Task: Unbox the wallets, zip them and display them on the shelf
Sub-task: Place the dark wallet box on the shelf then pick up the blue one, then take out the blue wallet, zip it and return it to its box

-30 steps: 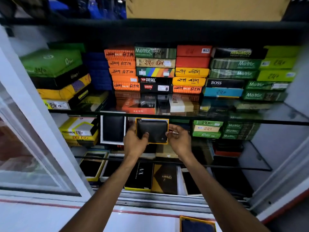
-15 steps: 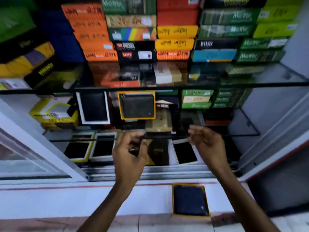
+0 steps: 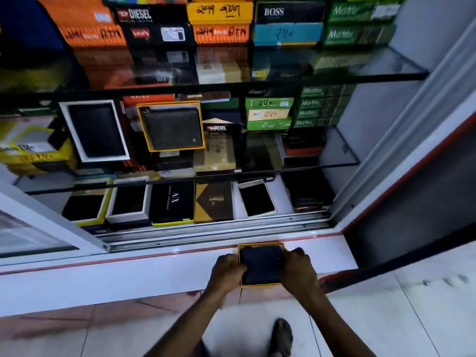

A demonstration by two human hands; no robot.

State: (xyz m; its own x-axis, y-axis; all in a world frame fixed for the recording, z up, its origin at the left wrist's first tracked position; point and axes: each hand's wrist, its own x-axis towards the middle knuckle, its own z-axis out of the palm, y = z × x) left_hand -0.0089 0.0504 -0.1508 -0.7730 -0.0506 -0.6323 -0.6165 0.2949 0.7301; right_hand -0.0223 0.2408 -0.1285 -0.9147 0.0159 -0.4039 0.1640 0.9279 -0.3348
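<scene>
A dark blue wallet (image 3: pixel 260 264) lies in a yellow-rimmed box tray (image 3: pixel 260 244) on the white ledge in front of the cabinet. My left hand (image 3: pixel 226 270) grips its left side and my right hand (image 3: pixel 298 269) grips its right side. On the middle glass shelf (image 3: pixel 342 163) a black wallet in a yellow-rimmed tray (image 3: pixel 172 127) stands propped up on display. Beside it, to the left, stands a black wallet in a white tray (image 3: pixel 95 131).
Stacks of coloured wallet boxes (image 3: pixel 221 24) fill the top shelf. The bottom shelf holds several boxed wallets, among them a black-and-gold Orbit box (image 3: pixel 213 200). Sliding-door rails (image 3: pixel 211 231) run along the cabinet front. My foot (image 3: pixel 282 336) stands on the tiled floor.
Both hands let go of the black wallet now displayed on the middle shelf, dropped to the ledge and took hold of the blue wallet in its tray. The camera tilted down.
</scene>
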